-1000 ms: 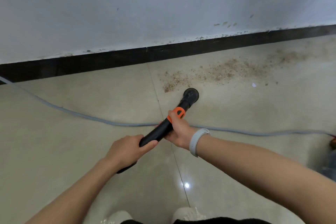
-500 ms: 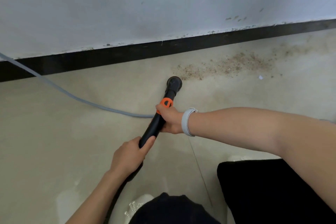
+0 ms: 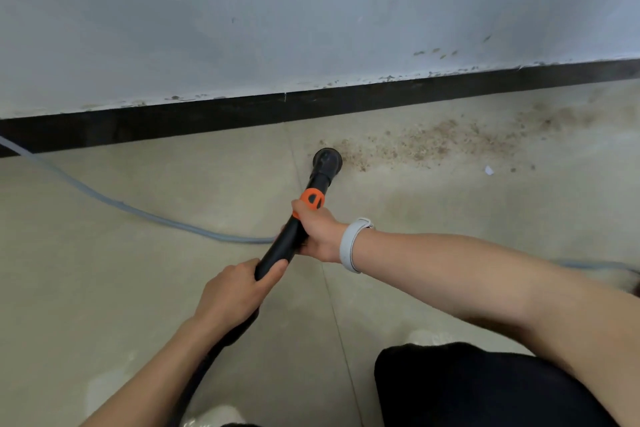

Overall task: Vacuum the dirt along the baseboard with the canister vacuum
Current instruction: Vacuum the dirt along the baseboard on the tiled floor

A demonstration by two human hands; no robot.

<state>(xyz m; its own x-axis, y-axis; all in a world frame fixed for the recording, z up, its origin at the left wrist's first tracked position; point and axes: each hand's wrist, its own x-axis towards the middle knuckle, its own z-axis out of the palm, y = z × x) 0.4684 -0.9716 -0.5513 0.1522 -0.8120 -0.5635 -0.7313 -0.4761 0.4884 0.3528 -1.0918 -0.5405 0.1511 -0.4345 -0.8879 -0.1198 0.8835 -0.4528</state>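
Head view shows both hands wrapped round the black vacuum wand (image 3: 287, 246). The right hand (image 3: 317, 234) grips it high up, just behind the orange collar (image 3: 311, 199), fingers curled under the tube and thumb along the top. The left hand (image 3: 232, 295) holds the rear end of the wand, where it meets the black hose (image 3: 194, 378) that runs back toward the bottom edge of the floor view. A pale wristband (image 3: 351, 246) sits on the right wrist.

From the grip, the wand's long axis runs forward and slightly right, toward the wall. Its round nozzle (image 3: 327, 159) rests on or just above the tiled floor (image 3: 138, 288); which one cannot be told. The nozzle sits at the left end of the dirt (image 3: 433, 146), a brown scatter stretching right along the floor, near the black baseboard (image 3: 242, 114) but a little apart from it. So the remaining dirt lies to the right of the nozzle, across the wand's axis, and the right hand is the nearer one to it.

Judging from this, the sweep is at an early stage, with most of the band uncollected. The next move likely calls for sliding the nozzle right, parallel to the baseboard. A grey cable (image 3: 156, 218) crosses the floor behind the wand, passing under it near the right hand, and a small white scrap (image 3: 489, 170) lies beside the dirt.
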